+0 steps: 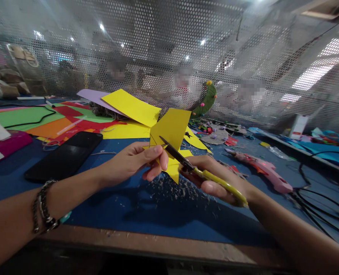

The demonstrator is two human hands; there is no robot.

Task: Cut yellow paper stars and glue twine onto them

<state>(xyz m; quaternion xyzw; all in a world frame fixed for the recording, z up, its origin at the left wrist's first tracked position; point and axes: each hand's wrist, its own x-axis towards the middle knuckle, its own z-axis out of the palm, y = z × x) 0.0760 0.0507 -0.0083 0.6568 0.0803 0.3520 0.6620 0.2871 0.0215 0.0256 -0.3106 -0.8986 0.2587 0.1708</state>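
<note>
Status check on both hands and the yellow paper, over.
Left hand pinching yellow paper. Right hand holding scissors, blades at the paper. Phone, glue gun off to the sides.

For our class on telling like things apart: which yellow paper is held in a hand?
The yellow paper gripped by the left hand, with the scissors at it; other yellow sheets lie behind it, not held.

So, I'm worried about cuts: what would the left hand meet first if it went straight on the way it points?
Probably the scissors, which the right hand holds just beyond the left hand. Depth is unclear from this one view, so it could pass in front or behind.
</note>
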